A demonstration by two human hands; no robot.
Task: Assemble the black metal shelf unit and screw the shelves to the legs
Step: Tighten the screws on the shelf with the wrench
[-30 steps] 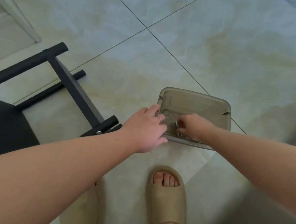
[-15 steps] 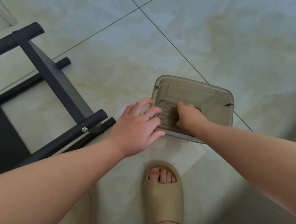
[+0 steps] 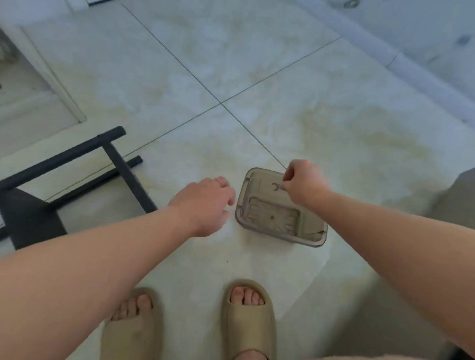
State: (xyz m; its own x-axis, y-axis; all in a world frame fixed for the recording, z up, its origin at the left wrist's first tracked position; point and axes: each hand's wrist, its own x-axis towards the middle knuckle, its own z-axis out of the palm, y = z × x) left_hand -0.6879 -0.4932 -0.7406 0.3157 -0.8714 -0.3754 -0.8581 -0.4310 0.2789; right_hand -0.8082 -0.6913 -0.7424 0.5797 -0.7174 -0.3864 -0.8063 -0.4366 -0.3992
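The black metal shelf unit point(image 3: 64, 174) lies on its side on the tiled floor at the left, its legs and a crossbar pointing toward the middle. A translucent grey plastic tray point(image 3: 311, 226) sits on the floor in front of my feet. My right hand point(image 3: 304, 182) is raised over the tray's far edge and pinches a small silver wrench point(image 3: 277, 187). My left hand point(image 3: 204, 205) hovers just left of the tray with loosely curled fingers, holding nothing.
My two feet in tan slippers point(image 3: 250, 319) stand just below the tray. A white wall base point(image 3: 405, 62) runs along the upper right, and a door frame point(image 3: 56, 79) stands at the upper left. A grey object point(image 3: 471, 199) is at the right edge.
My right hand has lifted out of the tray with the small wrench. My left hand has come off the tray's rim. The view has pulled back and up.
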